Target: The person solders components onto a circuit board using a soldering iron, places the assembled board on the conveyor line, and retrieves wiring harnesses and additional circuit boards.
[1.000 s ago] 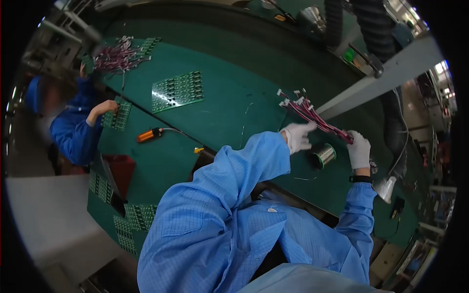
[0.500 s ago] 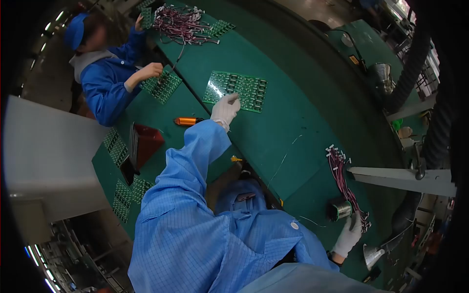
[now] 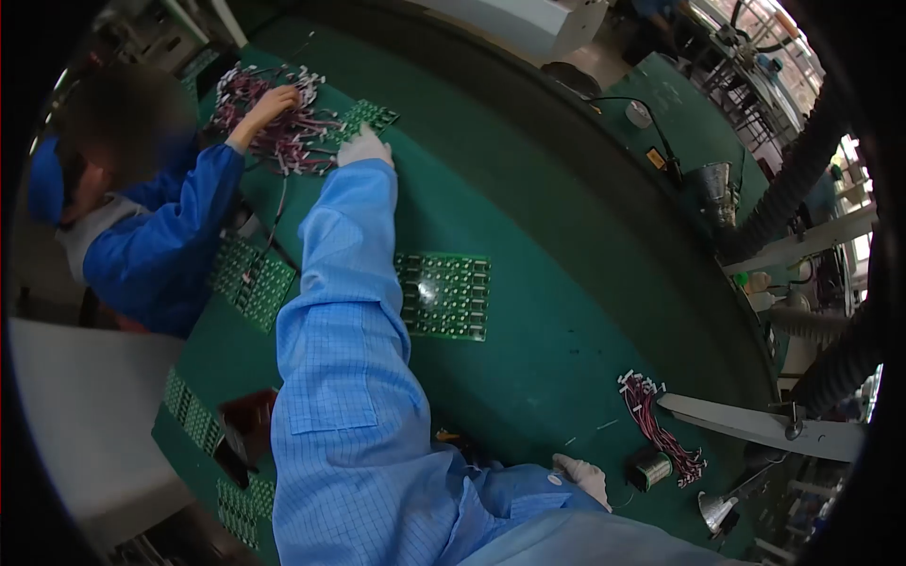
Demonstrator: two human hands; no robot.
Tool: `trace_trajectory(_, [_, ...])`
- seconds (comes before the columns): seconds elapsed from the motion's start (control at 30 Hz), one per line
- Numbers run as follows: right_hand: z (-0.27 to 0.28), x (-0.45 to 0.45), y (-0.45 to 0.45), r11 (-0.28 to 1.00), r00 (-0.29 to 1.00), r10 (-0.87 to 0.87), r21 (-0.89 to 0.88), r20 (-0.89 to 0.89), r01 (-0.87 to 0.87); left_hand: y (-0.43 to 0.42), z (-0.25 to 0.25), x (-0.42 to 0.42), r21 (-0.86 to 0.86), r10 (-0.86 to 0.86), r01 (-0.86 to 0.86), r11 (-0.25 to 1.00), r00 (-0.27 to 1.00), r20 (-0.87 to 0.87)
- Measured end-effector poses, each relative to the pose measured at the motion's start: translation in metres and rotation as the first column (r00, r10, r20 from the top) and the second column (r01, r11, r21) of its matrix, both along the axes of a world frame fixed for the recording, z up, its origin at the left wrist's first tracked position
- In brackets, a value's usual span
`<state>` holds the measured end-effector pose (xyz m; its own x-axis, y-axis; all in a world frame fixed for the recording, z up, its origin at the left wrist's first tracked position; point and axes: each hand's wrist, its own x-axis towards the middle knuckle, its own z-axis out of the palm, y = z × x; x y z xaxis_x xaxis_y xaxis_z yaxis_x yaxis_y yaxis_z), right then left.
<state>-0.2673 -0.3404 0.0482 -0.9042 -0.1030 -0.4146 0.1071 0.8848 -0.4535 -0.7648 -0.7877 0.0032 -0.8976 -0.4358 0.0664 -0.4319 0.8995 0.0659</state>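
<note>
My left hand (image 3: 365,148), in a white glove, reaches far across the bench with its fingers stretched out to the near edge of a green circuit board (image 3: 372,117). Whether it grips that board is not clear. A larger circuit board panel (image 3: 444,296) lies flat beside my left forearm, partly covered by the sleeve. Close to my body is my gloved right hand (image 3: 582,478), half hidden by my clothing, its fingers hard to make out. Right of it, a spool of solder wire (image 3: 649,469) lies near a bundle of dark red and white-tipped cables (image 3: 656,415).
A co-worker in blue (image 3: 165,245) reaches into a cable heap (image 3: 283,127) at the upper left. Before them lies another circuit board panel (image 3: 253,283). A red bin (image 3: 247,424) and more boards (image 3: 192,411) stand lower left. A pale arm (image 3: 755,420) juts over the right side.
My left hand has left the large panel and reached farther to the small board. My right hand has moved from the cable bundle towards my body. The co-worker's hand has gone to the cable heap.
</note>
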Motion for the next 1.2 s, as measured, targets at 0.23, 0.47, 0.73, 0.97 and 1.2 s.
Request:
trace_trajectory(0.23, [0.007,-0.005,-0.009,0.985,0.984,-0.173,0.002,0.049,0.174,-0.085,-0.096,-0.125,-0.023,-0.011,0.015,1.0,0.987,0.162])
trace_trajectory(0.47, [0.016,-0.014,0.001,0.981,0.98,-0.189,0.055,0.067,0.185,-0.098,-0.07,-0.137,-0.219,-0.267,0.327,0.919,0.927,0.264])
trace_trajectory(0.73, [0.017,0.024,0.018,0.992,0.992,-0.124,0.002,0.037,0.124,-0.002,0.082,-0.081,-0.211,-0.427,0.449,0.868,0.893,0.144])
trace_trajectory(0.97, [0.009,0.086,0.054,0.998,0.993,-0.046,-0.037,0.108,0.05,0.18,0.214,0.238,0.677,-0.833,0.596,0.432,0.552,0.047])
trace_trajectory(1.2, [-0.019,0.226,0.133,0.989,0.991,-0.075,-0.136,-0.112,0.06,0.411,0.155,0.497,0.966,-0.984,0.216,0.14,0.136,0.112])
